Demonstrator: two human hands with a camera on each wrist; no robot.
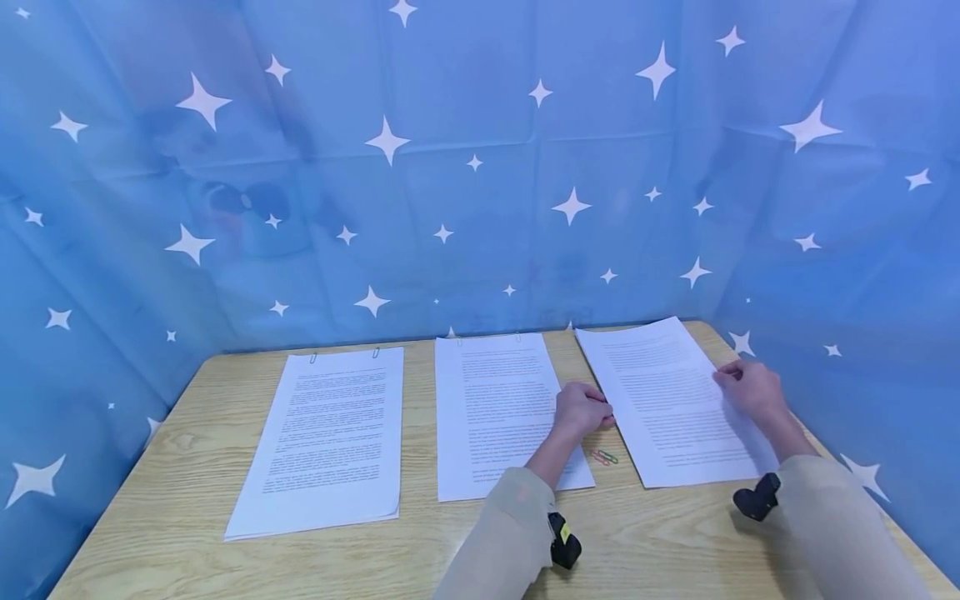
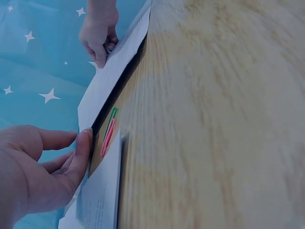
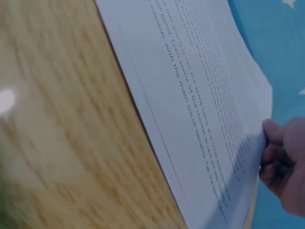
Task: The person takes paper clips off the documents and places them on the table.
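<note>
A stack of printed paper point(image 1: 667, 408) lies slightly turned at the table's right side. My left hand point(image 1: 583, 410) pinches its left edge, with the wrist over the middle stack of paper point(image 1: 495, 417). At the right edge, my right hand point(image 1: 753, 390) grips the same stack between thumb and curled fingers; in the right wrist view this hand point(image 3: 286, 164) sits at the sheet's far edge. Just below my left hand lie a green paper clip point(image 1: 608, 457) and a red paper clip point(image 1: 600, 457), side by side on the wood between the two stacks.
Another printed stack point(image 1: 322, 433) lies on the left, with two paper clips on its top edge. The middle stack also carries clips at its top. All rest on a wooden table point(image 1: 180, 475), with a blue star-patterned curtain point(image 1: 480, 217) behind and at both sides.
</note>
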